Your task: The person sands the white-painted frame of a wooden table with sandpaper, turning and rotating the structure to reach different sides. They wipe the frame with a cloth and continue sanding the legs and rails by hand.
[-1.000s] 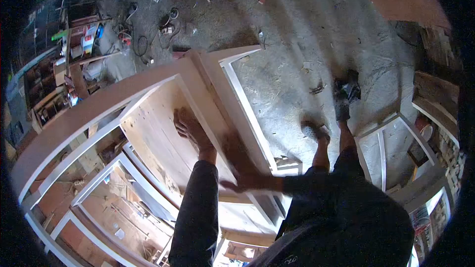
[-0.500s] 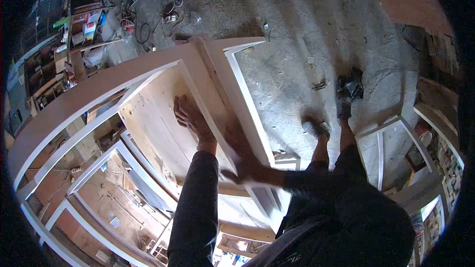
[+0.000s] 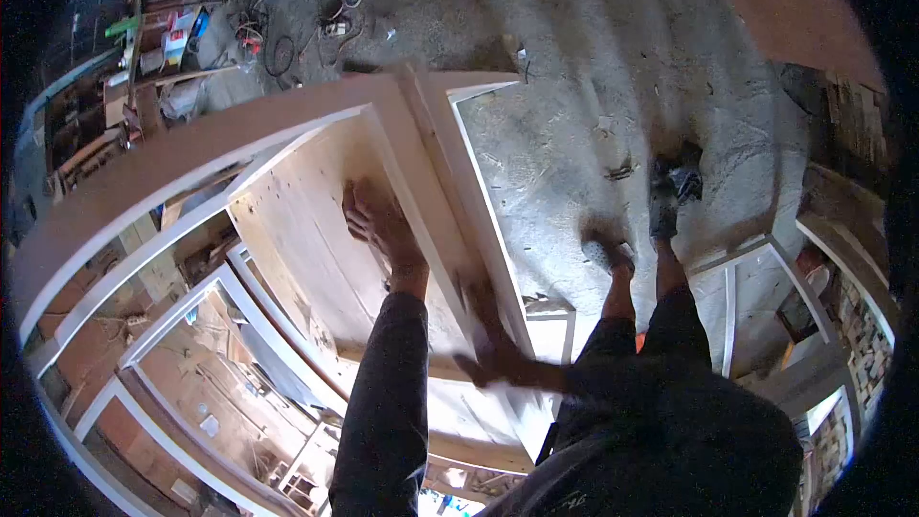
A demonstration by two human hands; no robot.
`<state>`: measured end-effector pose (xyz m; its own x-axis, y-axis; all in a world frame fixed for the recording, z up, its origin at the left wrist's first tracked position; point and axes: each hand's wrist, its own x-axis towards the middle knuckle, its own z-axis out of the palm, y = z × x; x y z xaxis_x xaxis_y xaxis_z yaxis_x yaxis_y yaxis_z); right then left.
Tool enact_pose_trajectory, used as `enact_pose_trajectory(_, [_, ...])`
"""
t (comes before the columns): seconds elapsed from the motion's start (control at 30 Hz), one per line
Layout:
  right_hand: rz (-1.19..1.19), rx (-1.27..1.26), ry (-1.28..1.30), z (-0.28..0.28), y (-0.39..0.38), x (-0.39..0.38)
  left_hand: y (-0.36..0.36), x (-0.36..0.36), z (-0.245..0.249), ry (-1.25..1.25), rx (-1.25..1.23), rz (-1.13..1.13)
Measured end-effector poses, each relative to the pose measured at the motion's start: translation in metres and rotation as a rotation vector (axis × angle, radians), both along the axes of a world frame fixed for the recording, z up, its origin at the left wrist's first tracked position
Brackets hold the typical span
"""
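A large wooden frame (image 3: pixel 316 101) with several rails and pale edges stands tilted in front of me. Inside one bay is a wooden panel (image 3: pixel 306 220) with visible plank seams. My left hand (image 3: pixel 378 225) reaches into that bay and lies against the panel, its fingers spread a little and holding nothing. Close to my body, my right hand (image 3: pixel 503 349) touches the broad wooden rail (image 3: pixel 445 187) beside the panel. Its thumb stands away from the fingers, and motion blurs it slightly. I see no tool in either hand.
My feet (image 3: pixel 661 206) are on the rough concrete floor (image 3: pixel 565 134). Cables (image 3: pixel 278 56) and scraps lie at the far left, near a cluttered pile of boards (image 3: pixel 144 86). Another frame (image 3: pixel 732 316) stands to the right, with stacked wood blocks (image 3: pixel 862 325) beyond.
My right hand has shifted slightly right and down along the rail. The left hand stays on the panel, and the whole view has moved a little.
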<state>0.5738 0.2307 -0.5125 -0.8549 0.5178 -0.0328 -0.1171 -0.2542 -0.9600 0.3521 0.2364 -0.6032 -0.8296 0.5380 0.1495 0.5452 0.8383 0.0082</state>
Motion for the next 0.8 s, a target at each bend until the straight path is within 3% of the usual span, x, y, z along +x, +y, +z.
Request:
enact_pose_trajectory(0.2, [-0.113, 0.25, -0.09, -0.106, 0.131, -0.164, 0.006, 0.006, 0.006, -0.01, 0.011, -0.019])
enact_pose_trajectory(0.27, [-0.117, 0.266, -0.095, -0.11, 0.134, -0.155, 0.004, 0.001, 0.001, 0.021, -0.015, 0.005])
enact_pose_trajectory(0.47, [-0.097, 0.071, 0.001, -0.031, 0.051, -0.039, 0.004, 0.001, 0.006, -0.004, -0.021, -0.003])
enact_pose_trajectory(0.67, [-0.135, 0.333, -0.092, -0.115, 0.152, -0.182, 0.005, 0.003, 0.005, -0.053, -0.041, 0.041])
enact_pose_trajectory(0.77, [-0.145, 0.494, -0.149, -0.148, 0.139, -0.18, 0.005, 0.005, 0.008, -0.035, -0.029, 0.008])
enact_pose_trajectory(0.8, [-0.163, 0.36, -0.095, -0.118, 0.128, -0.154, 0.004, 0.005, 0.004, -0.031, 0.006, 0.002])
